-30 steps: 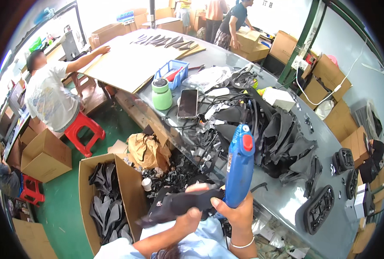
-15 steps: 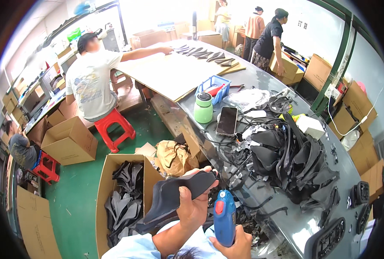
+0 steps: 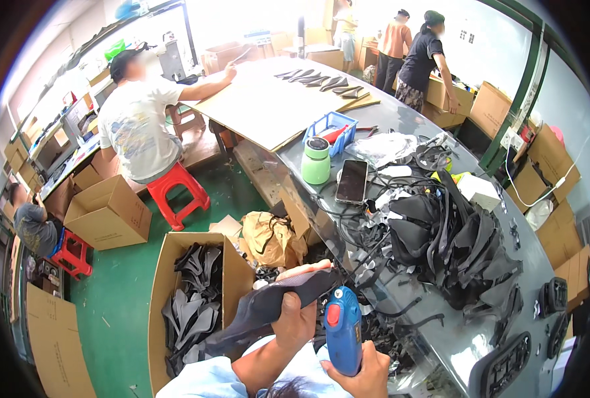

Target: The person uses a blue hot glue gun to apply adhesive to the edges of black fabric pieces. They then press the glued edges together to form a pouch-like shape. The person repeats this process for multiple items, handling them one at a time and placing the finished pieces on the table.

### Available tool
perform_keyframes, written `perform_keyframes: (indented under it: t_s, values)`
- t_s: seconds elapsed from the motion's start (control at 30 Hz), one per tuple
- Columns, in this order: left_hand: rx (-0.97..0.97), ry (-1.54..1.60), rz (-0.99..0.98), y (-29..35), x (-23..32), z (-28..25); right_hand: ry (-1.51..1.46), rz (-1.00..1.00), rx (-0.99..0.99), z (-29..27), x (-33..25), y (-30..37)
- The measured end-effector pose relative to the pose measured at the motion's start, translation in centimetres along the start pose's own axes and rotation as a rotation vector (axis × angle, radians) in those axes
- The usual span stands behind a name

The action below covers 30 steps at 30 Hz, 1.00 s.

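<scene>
My left hand [image 3: 296,325] is closed around a curved, dark, thin sheet-like piece [image 3: 258,306], thumb on its near face and fingers behind it. The piece slants from beside the blue tool down toward the lower left. In my right hand [image 3: 369,373] is a blue handheld power tool [image 3: 344,335] with a red button, gripped by its lower end. Its top stands close to the right end of the dark piece; whether they touch I cannot tell. Below the left hand, a cardboard box [image 3: 238,285] holds several similar dark pieces [image 3: 192,318].
On the grey table [image 3: 434,331] lie a heap of black pieces [image 3: 451,232], a phone [image 3: 353,181], a green bottle [image 3: 316,162] and a blue basket [image 3: 335,129]. A co-worker [image 3: 142,119] sits on a red stool [image 3: 179,192]. Other people stand farther back.
The dark piece has turned slightly in my left hand, its face showing lighter. The tool has shifted a little left. The seated co-worker's arm has drawn back from the row of pieces.
</scene>
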<state>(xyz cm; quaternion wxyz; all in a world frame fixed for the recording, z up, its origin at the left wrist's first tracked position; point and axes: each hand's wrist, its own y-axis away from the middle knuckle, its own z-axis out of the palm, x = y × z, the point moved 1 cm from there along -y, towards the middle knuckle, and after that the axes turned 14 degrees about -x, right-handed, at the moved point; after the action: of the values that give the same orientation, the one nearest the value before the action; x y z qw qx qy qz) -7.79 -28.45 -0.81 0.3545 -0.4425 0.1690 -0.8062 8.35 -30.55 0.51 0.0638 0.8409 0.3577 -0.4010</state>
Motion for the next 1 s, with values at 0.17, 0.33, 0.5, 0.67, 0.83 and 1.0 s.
perform_keyframes:
  t_s: [0.17, 0.33, 0.5, 0.67, 0.83, 1.0]
  values:
    - [-0.085, 0.067, -0.122, -0.7, 0.9, -0.6, -0.002, 0.020, -0.012, -0.4, 0.6, 0.2]
    - [-0.111, 0.058, -0.192, -1.1, 1.7, -0.9, 0.032, 0.006, -0.006, -0.8, 0.7, 0.2]
    - [-0.090, 0.049, -0.304, -1.5, 2.4, -0.8, 0.074, -0.003, -0.013, -1.3, 0.8, 0.1]
    - [-0.044, 0.107, -0.303, -1.2, 2.1, -0.5, 0.031, -0.020, -0.008, -1.2, 1.0, 0.2]
    - [-0.051, 0.071, -0.318, -1.4, 2.5, -0.2, 0.131, -0.046, 0.008, -1.3, 1.6, 0.4]
    - [-0.033, -0.102, -0.461, -2.4, 3.3, -0.7, 0.202, -0.081, -0.058, -1.2, 3.4, 0.5]
